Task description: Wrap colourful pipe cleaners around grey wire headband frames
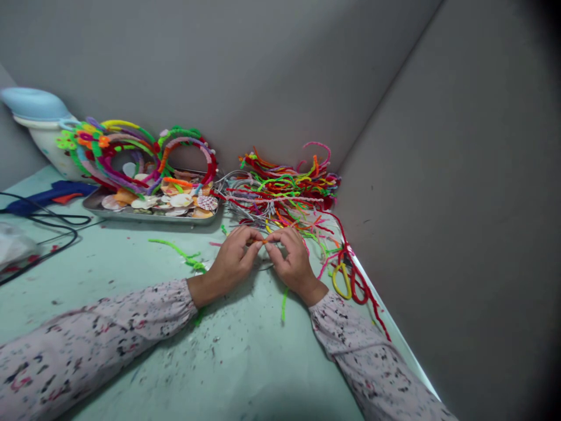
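A: What do the two hands hold?

B: The left hand [234,257] and the right hand [289,254] meet fingertip to fingertip. Each is closed in a pinch of thumb and fingers upon a small orange piece [263,241], most of which the fingers hide.

A: Where does this piece lie relative to the table [228,362]?

B: Above its surface, nearer the right edge than the left, in front of a heap of fuzzy coloured strands [284,190] that fills the far right corner. Thin grey wires [267,209] show among the strands.

A: And what is near the hands?

B: A bright green strand [173,248] lies to the left of the left hand; a shorter green length [284,305] lies just beside the right wrist. Scissors [335,280] with one yellow and one red handle rest by the right edge, a red strand [379,318] trailing alongside.

A: Which objects occupy the far edge, left of the heap?

B: A metal tray [149,217] of shells [180,200], with wrapped, multicoloured hoops [214,166] standing upright in it. A white container [56,149] with a light-blue top occupies the far left corner; before it lie a blue tool [41,197] and, toward the left edge, a looped black cable [65,235].
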### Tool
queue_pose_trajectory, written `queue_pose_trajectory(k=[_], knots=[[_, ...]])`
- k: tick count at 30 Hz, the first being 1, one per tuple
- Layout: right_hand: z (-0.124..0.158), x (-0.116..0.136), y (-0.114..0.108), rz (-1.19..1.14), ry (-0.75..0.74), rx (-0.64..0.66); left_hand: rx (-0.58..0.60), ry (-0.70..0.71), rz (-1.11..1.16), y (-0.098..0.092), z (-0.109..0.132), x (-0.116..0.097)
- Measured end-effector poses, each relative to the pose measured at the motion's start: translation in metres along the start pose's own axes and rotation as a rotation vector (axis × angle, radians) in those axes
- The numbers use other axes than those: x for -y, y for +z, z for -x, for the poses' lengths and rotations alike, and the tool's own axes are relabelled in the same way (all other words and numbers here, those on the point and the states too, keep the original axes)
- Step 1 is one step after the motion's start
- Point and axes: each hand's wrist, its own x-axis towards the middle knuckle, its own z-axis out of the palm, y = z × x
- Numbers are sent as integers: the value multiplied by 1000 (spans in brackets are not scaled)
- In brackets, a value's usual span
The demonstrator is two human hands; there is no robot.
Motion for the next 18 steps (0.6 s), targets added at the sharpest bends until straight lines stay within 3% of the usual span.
queue_pose_trajectory(k=[18], knots=[[0, -5, 2, -84, 85, 52, 33, 25, -13, 0, 0, 0]])
